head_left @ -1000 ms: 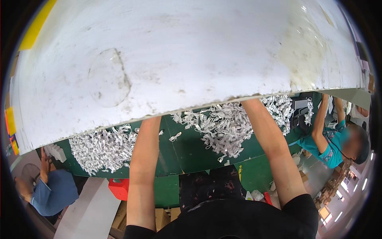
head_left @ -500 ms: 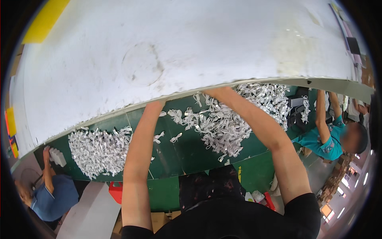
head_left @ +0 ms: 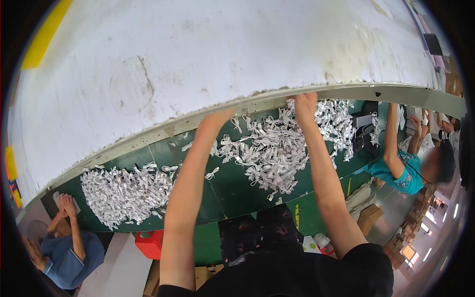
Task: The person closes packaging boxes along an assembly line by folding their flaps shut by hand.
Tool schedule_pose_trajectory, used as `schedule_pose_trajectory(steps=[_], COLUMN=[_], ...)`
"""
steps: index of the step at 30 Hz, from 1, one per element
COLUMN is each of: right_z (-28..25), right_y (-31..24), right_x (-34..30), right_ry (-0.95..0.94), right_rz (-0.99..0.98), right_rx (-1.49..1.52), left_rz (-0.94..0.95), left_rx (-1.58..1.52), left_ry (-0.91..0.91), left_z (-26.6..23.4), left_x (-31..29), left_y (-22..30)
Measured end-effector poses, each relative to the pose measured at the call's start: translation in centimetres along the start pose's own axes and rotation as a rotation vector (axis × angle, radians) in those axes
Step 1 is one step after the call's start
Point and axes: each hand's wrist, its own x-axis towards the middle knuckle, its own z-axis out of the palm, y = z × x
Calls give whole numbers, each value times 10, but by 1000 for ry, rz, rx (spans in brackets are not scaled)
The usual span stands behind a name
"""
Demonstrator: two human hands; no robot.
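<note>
R hand (head_left: 306,105) has shifted right, so it's now at far edge of R-side white cable pile (head_left: 277,156) on worktop (head_left: 230,195); L hand (head_left: 216,120) part-hidden by shelf (head_left: 198,59), can't tell either grip.

The small coiled bundles of white cable (head_left: 279,158) look like smooth plastic with a slight sheen, with small shiny, metal-looking plug ends. Beneath them, the dark green table (head_left: 232,198) has a smooth, mostly matt surface. The broad white overhead board (head_left: 198,54) looks smooth but scuffed and stained, glossier toward its right, and its pale grey front edging (head_left: 396,97) has a dull, smooth face. The bright red container (head_left: 154,249) is plastic; the brown box (head_left: 370,219) is matt cardboard; the black short-sleeved shirt (head_left: 282,274) is matt cloth.
</note>
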Motion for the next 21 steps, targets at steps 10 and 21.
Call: schedule_pose_trajectory(steps=[10, 21], right_z=[76, 122], right_y=[-6, 4], right_x=[13, 11], right_ry=[-240, -277], right_rz=[-79, -532], right_rx=[-97, -349], left_rz=[-31, 42], left_rx=[-345, -329], left_ry=[15, 352], left_z=[26, 6], left_x=[9, 3], left_y=[-16, -25])
